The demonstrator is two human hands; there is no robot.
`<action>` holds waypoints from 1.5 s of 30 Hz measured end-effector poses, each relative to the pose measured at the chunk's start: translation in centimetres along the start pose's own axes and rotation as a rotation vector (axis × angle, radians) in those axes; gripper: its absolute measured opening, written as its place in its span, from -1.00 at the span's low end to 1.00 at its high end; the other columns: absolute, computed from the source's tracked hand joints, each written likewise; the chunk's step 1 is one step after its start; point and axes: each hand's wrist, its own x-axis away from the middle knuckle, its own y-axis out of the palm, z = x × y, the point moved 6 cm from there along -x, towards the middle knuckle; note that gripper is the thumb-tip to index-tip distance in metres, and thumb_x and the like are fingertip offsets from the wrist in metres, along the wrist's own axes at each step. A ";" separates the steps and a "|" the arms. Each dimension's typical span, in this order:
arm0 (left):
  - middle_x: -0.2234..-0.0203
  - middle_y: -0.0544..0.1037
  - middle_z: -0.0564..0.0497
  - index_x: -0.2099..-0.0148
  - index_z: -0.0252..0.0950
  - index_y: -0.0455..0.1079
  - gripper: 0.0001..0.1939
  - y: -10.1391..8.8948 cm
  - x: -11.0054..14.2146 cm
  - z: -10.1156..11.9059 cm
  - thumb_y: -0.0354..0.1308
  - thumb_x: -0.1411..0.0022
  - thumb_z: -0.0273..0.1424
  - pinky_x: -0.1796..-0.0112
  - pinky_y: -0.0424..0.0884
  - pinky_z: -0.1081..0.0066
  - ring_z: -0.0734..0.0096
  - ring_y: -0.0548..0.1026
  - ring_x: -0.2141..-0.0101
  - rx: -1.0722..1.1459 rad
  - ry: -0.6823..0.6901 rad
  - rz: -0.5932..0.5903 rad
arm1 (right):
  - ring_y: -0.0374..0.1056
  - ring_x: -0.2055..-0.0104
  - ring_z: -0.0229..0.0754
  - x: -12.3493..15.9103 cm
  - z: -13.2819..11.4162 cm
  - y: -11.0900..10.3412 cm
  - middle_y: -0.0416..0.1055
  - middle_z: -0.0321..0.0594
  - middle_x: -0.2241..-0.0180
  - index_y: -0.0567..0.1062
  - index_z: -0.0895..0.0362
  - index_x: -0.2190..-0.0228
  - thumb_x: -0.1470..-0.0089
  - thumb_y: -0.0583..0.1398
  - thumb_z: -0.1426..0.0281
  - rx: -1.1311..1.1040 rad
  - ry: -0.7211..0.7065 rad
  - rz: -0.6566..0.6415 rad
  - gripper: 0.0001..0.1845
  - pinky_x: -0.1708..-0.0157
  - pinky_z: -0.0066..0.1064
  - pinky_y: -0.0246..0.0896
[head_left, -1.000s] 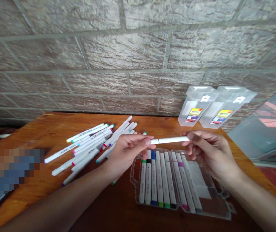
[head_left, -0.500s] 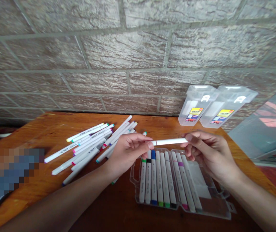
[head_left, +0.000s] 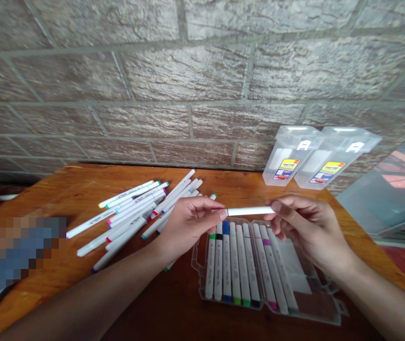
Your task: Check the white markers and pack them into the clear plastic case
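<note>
A white marker [head_left: 249,211] is held level between both hands, over the far edge of an opened clear plastic case [head_left: 316,310]. My left hand [head_left: 191,222] pinches its left end between thumb and fingers. At the other end, the thumb and fingers of my right hand [head_left: 302,227] are closed on it. Several white markers [head_left: 237,267] lie side by side in the case, some with green, black, blue or purple bands. A loose pile of white markers [head_left: 131,213] with coloured tips lies left of my left hand, and my forearm hides part of it.
Two translucent boxes [head_left: 282,161] with yellow and blue labels stand at the back right of the wooden table [head_left: 82,189], near a stone-block wall [head_left: 184,71]. A pixelated dark object [head_left: 18,258] is at the left edge.
The marker has turned slightly about its length, and the reddish ring near my left fingers now looks dark. Both hands keep their grip in nearly the same place.
</note>
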 end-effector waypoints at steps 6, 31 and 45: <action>0.59 0.51 0.10 0.28 -0.34 0.61 -0.84 0.1 0.0 0.1 0.44 -0.19 -0.34 0.50 0.32 0.53 0.57 0.42 0.58 0.025 0.008 0.002 | 0.38 0.62 -0.30 0.2 0.0 0.3 0.53 -0.22 0.60 0.71 0.10 0.42 -0.17 0.41 0.20 0.037 -0.005 -0.046 -0.76 0.65 -0.55 0.29; 0.59 0.51 0.09 0.27 -0.37 0.62 -0.84 0.2 0.1 0.0 0.42 -0.19 -0.36 0.51 0.29 0.56 0.58 0.41 0.57 -0.007 -0.005 0.005 | 0.41 0.64 -0.34 -0.1 -0.2 0.7 0.56 -0.23 0.58 0.71 0.12 0.40 -0.20 0.39 0.26 0.029 -0.028 -0.085 -0.79 0.65 -0.61 0.32; 0.59 0.51 0.09 0.27 -0.37 0.61 -0.83 0.2 0.2 0.1 0.42 -0.19 -0.35 0.50 0.29 0.55 0.57 0.41 0.57 -0.027 -0.014 0.000 | 0.40 0.65 -0.34 0.0 -0.2 0.7 0.53 -0.25 0.62 0.70 0.14 0.40 -0.21 0.39 0.26 0.043 -0.028 -0.094 -0.78 0.65 -0.61 0.33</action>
